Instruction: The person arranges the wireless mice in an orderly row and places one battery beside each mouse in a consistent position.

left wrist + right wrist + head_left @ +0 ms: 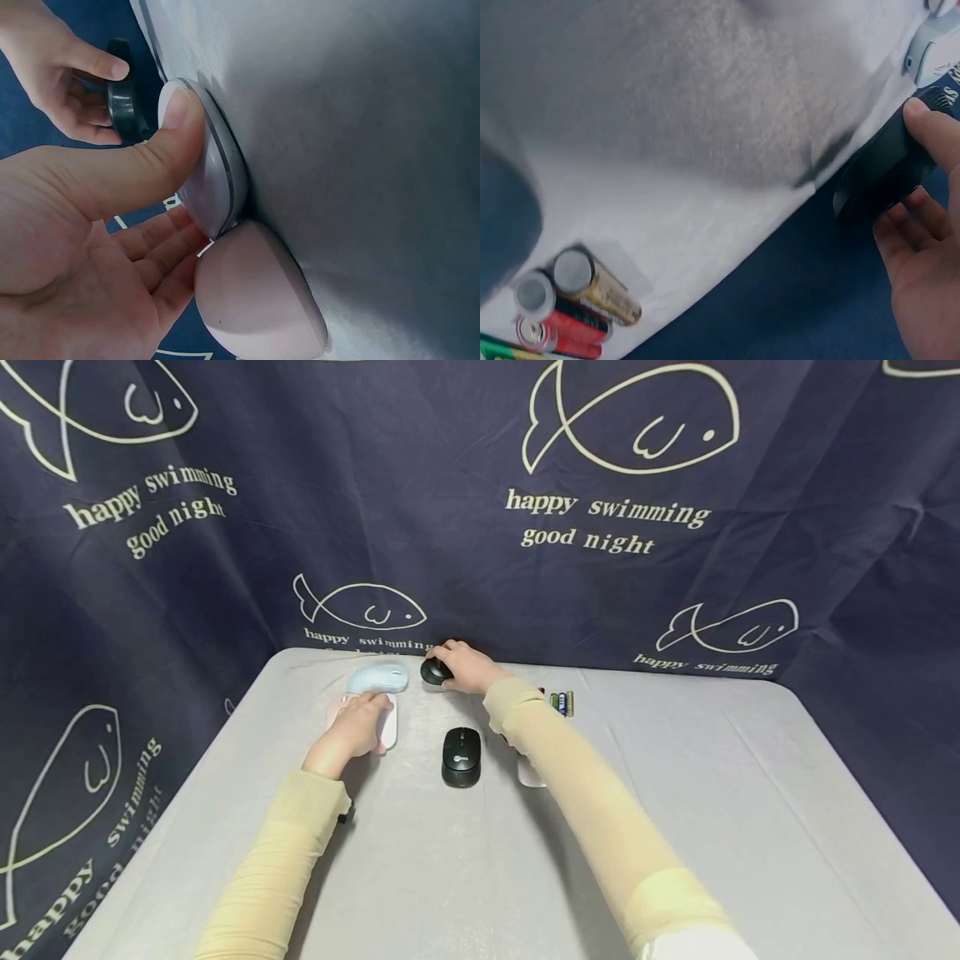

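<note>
My left hand [356, 725] holds a white computer mouse [217, 176] between the thumb and the fingers, low at the tabletop. Right against it sits a pink mouse [255, 292], which the fingers come close to. At the far edge of the table, my right hand [467, 667] grips a black mouse [885, 165] by its sides, a little above the cloth. A light blue mouse [377, 678] lies just beyond my left hand. Between my forearms rests a second black mouse [461, 757]. My right sleeve partly hides another pale mouse [531, 773].
Several batteries [562, 703] lie right of my right forearm; the right wrist view shows a gold one [596, 285] beside red ones. Grey cloth covers the table [712, 793]. A dark blue curtain [465, 568] with fish drawings hangs behind its far edge.
</note>
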A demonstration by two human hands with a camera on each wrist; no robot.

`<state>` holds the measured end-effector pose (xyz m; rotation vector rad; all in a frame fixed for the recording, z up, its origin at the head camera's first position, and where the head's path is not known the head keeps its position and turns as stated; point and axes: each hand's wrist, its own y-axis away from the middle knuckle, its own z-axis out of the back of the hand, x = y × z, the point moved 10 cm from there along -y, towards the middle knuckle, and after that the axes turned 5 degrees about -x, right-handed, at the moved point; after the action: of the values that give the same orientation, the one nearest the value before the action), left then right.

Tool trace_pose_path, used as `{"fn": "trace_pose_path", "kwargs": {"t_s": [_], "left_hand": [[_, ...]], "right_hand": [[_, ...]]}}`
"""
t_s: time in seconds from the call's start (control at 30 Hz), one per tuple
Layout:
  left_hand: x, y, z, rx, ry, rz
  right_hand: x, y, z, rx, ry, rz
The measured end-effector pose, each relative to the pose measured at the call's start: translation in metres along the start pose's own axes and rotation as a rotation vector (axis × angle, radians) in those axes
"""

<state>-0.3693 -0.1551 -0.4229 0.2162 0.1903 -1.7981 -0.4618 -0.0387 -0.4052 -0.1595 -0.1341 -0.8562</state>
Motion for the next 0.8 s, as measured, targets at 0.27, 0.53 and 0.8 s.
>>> {"fn": "trace_pose_path", "kwargs": {"t_s": [0.27, 0.53, 0.8], "left_hand": [[0.000, 0.001, 0.001, 0.003, -0.013, 0.004], [-0.002, 0.000, 0.000, 0.015, -0.015, 0.008], [-0.002, 0.002, 0.000, 0.011, -0.015, 0.014]], "right_hand": [[-0.003, 0.008, 0.012, -0.029, -0.010, 0.017], [-0.006, 0.024, 0.028, -0.048, -0.038, 0.016], [-0.010, 0.036, 0.046, -0.070, -0.061, 0.026]]}}
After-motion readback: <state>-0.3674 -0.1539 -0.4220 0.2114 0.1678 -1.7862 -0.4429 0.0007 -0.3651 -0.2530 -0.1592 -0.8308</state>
